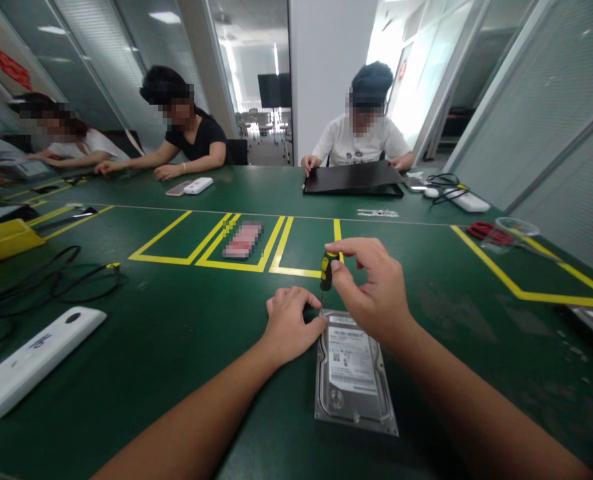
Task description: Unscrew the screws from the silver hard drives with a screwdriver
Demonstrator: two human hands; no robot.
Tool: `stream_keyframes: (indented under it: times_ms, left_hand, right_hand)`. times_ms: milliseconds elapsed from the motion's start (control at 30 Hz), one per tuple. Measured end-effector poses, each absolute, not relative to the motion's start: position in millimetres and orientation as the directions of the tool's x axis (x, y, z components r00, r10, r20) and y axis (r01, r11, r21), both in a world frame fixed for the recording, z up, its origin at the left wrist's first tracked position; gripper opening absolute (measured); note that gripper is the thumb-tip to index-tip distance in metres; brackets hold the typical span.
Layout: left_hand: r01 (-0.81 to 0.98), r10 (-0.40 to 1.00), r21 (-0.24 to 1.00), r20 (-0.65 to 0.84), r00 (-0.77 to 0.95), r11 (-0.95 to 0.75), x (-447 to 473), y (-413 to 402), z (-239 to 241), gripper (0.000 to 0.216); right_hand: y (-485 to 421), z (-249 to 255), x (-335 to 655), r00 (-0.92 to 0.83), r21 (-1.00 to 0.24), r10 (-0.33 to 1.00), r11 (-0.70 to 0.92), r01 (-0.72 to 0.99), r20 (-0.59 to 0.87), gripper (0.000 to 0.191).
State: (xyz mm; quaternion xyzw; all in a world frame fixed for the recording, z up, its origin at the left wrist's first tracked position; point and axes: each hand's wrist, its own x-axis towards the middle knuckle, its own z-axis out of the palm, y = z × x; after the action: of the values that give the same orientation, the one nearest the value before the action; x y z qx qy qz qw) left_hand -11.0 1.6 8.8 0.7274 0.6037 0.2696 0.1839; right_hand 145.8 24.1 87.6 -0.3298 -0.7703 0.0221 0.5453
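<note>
A silver hard drive (352,373) with a white printed label lies flat on the green table in front of me. In my right hand (373,287) is a short black-and-yellow screwdriver (327,268), pinched by its handle and held nearly upright. Its thin shaft points down at the drive's far left corner. Beside that corner, my left hand (293,323) has its thumb and index finger brought together around the screwdriver's tip. Whether they grip the tip or a screw is too small to tell.
Yellow tape outlines (296,272) cross the table, one around a pink phone (243,240). At left lie a white device (36,363) and black cables (61,287). At right are red-handled scissors (491,233) and a plastic cup (516,230). Opposite, a person handles a black panel (353,177).
</note>
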Motion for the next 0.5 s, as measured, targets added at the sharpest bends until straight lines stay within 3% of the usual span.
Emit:
stream_keyframes:
  times_ms: [367,500]
  left_hand:
    - [0.778,0.978,0.596,0.17,0.119,-0.199,-11.0,1.6,6.8,0.015]
    - [0.785,0.978,0.586,0.168,0.123,-0.199,-10.8,1.9,7.2,0.015]
  right_hand:
    - [25.1,87.7,147.1,-0.217,-0.319,0.496,0.778,0.541,0.841,0.009]
    - [22.8,88.2,146.2,-0.231,-0.31,0.489,0.785,0.536,0.841,0.017]
